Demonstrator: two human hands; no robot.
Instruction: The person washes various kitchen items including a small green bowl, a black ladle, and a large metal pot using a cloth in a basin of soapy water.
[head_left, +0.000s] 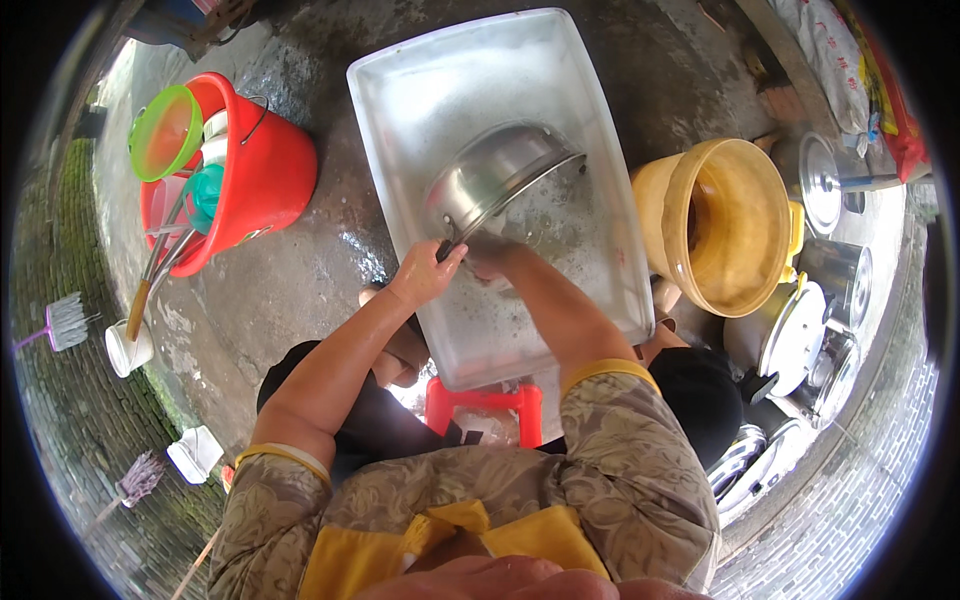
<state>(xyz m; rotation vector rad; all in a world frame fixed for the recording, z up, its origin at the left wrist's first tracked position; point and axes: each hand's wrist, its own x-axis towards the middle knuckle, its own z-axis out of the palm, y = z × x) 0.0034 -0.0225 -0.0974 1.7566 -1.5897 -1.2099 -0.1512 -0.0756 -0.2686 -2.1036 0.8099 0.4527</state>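
Note:
A steel pan (499, 172) is tilted on its side inside a translucent white plastic tub (604, 292) that holds shallow water. My left hand (424, 276) is closed around the pan's short black handle (446, 249). My right hand (491, 255) reaches to the pan's open side, below its lower rim, and is blurred. Its fingers are partly hidden, so I cannot tell whether it holds anything. The tub stands on the floor between my knees.
At left stands a red bucket (281, 165) packed with a green strainer (166, 133), a teal plastic vessel (204, 196) and long-handled utensils. A yellow bucket (739, 225) sits right of the tub, near several lidded pots (795, 337). A red plastic stool (529, 412) is in front of me.

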